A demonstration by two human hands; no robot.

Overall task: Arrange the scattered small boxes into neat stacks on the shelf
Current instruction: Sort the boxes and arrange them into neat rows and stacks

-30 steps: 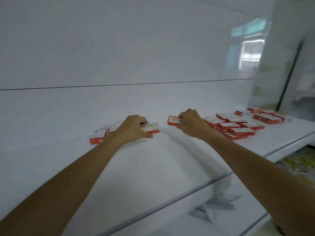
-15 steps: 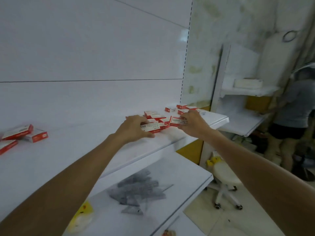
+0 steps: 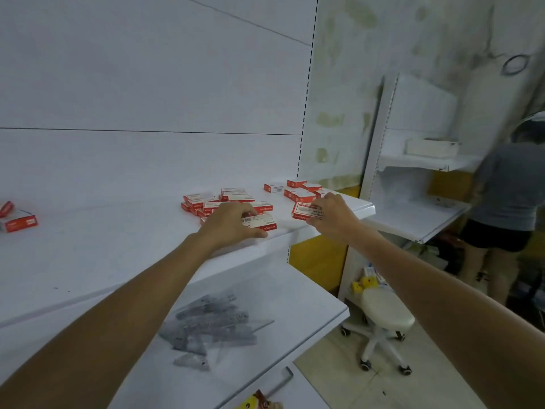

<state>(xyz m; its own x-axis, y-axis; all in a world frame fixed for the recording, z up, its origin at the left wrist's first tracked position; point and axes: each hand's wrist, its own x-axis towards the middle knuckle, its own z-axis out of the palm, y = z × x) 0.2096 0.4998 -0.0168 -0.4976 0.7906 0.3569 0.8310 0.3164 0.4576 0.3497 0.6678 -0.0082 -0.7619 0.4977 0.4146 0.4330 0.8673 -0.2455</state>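
This looks like a small retail shop: a white metal gondola shelf [image 3: 88, 261] on a slotted upright [image 3: 306, 113] carries many identical red-and-white boxes [image 3: 236, 197]. A second shelving unit [image 3: 418, 163] stands nearby, against a stained wall [image 3: 354, 54], beside a wheeled stool [image 3: 386, 311].

boxes [image 3: 233, 202] crowd right, shelf [image 3: 103, 231] middle bare

left hand [image 3: 231, 224] carried its red box [image 3: 262, 224] right along the shelf [image 3: 118, 246], from the left-end boxes [image 3: 19, 221] to the scattered pile [image 3: 203, 203], right hand [image 3: 331, 216] with a second box [image 3: 303, 211] also shifted right
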